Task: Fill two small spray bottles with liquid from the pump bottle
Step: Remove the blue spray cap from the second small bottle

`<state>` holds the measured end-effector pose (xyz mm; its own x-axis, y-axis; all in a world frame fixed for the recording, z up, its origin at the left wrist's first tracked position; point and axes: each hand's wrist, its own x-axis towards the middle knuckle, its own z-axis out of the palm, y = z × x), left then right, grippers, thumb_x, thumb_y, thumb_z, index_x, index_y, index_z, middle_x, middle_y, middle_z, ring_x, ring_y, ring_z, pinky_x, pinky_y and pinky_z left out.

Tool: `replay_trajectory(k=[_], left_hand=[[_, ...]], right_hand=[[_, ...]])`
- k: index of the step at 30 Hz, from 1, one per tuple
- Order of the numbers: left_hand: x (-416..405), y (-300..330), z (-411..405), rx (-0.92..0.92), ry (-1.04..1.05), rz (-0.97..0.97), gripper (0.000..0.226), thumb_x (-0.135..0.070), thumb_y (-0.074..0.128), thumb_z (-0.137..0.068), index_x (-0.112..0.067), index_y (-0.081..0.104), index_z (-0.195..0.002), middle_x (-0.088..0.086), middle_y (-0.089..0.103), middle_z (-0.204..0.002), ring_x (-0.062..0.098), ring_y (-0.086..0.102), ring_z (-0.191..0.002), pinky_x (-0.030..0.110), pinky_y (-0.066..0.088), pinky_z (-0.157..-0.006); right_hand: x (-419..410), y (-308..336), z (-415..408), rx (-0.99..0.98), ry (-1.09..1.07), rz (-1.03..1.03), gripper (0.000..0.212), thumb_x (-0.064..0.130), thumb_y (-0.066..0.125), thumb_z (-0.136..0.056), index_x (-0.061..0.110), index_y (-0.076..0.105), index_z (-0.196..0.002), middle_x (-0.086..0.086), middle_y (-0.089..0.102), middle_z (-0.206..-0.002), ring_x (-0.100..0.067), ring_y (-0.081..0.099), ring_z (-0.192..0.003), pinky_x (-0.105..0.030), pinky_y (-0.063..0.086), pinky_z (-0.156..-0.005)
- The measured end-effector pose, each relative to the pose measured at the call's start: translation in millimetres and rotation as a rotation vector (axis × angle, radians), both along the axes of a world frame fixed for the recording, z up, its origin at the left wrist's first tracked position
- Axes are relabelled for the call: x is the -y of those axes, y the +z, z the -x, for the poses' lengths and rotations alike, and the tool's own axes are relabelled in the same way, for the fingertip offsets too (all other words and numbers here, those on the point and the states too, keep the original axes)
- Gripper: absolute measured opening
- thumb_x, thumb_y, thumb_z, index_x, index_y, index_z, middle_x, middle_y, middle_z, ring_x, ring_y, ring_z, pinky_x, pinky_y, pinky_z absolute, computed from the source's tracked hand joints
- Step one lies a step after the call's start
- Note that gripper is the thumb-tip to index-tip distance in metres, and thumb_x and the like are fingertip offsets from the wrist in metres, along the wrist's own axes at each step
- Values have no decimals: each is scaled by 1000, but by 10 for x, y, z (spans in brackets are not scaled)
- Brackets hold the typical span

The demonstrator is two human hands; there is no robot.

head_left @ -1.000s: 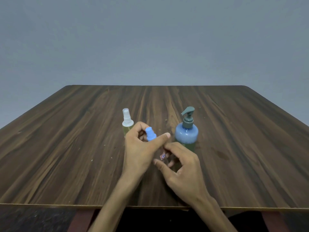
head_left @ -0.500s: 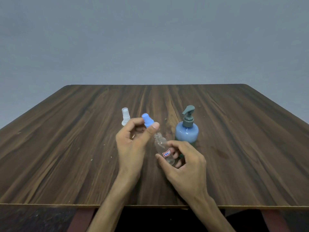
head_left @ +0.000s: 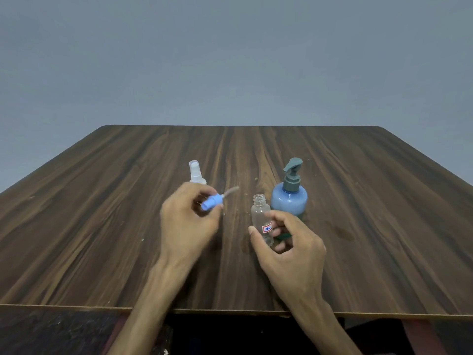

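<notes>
Holding the clear spray bottle point(head_left: 261, 221) upright above the table point(head_left: 102, 226), the right hand point(head_left: 289, 242) is curling its thumb and fingers round the lower body, where a small red-edged label is showing. The neck is now standing bare and open. Half a second ago the blue spray cap point(head_left: 211, 202) was only just lifting clear of that neck; now the left hand point(head_left: 189, 221) is carrying it well off to the left, pinching it between thumb and fingertips, with the dip tube point(head_left: 230, 191) pointing up and to the right, blurred by motion. The bottle, tilted then, is standing nearly straight now.

That is meaning the first of the 2 small bottles is ready to be filled. It is looking empty, though clear plastic makes that hard to be sure of. The pump bottle point(head_left: 289, 198), blue with a grey pump head, is standing on the table just behind and to the right of the open bottle, untouched. The second spray bottle point(head_left: 196, 172), with a white cap in place, is standing behind the left hand, mostly hidden. Probably the cap is needing to be put down next, freeing a hand for the pump.
</notes>
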<state>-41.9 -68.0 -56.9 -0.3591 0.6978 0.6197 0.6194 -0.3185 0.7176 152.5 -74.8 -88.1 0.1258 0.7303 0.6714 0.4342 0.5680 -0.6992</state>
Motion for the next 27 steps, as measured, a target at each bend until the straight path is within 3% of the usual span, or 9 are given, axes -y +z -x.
replay_trajectory(k=[3, 9, 13, 17, 20, 24, 27], left_hand=[[-82, -163, -33, -182, 3, 180, 25, 1, 83, -78, -21, 71, -82, -13, 71, -77, 11, 68, -73, 25, 52, -67], [-138, -225, -45, -163, 9, 332, 25, -3, 82, -79, -22, 66, -84, -12, 67, -79, 7, 64, -73, 21, 45, -64], [-89, -247, -53, -196, -8, 277, 30, -6, 87, -76, -24, 67, -89, -14, 65, -92, 5, 64, -84, 15, 42, -68], [-24, -148, -110, -161, -120, 12, 27, 2, 70, -76, -16, 71, -95, -8, 66, -102, 16, 66, -93, 11, 47, -74], [44, -72, -174, -39, -290, -43, 25, -11, 67, -83, -12, 75, -107, -5, 72, -109, 21, 71, -106, 23, 55, -89], [66, -98, -305, 73, -449, 132, 44, -43, 76, -86, -21, 78, -123, -13, 75, -116, 15, 72, -117, 25, 56, -97], [-7, -196, -385, 131, -477, 195, 33, -34, 82, -88, -19, 80, -117, -9, 76, -114, 18, 73, -113, 43, 60, -99]], right_hand=[[-10, -10, 4, 18, 23, 37, 36, 46, 82, -79, 25, 79, -108, 19, 72, -86, -7, 71, -77, -30, 60, -57], [-50, -56, 7, 22, 49, 135, 35, 30, 97, -76, 28, 79, -106, 18, 75, -86, -2, 75, -78, -26, 62, -60], [-43, -47, 10, 8, 54, 144, 37, 28, 99, -75, 25, 81, -107, 15, 79, -90, 6, 74, -78, -18, 61, -62], [-40, -23, 23, -8, 57, 168, 37, 27, 98, -76, 23, 80, -107, 14, 79, -90, 7, 74, -77, -18, 62, -63], [-29, 2, 28, -23, 74, 173, 36, 24, 98, -77, 23, 80, -109, 17, 77, -89, 7, 74, -77, -14, 61, -65], [-18, 13, 24, -29, 95, 179, 30, 24, 87, -84, 20, 79, -112, 18, 78, -92, 5, 76, -84, -17, 63, -69], [-19, -2, 21, -22, 113, 167, 33, 10, 86, -84, 19, 79, -115, 23, 77, -93, 6, 76, -82, -16, 62, -69]])
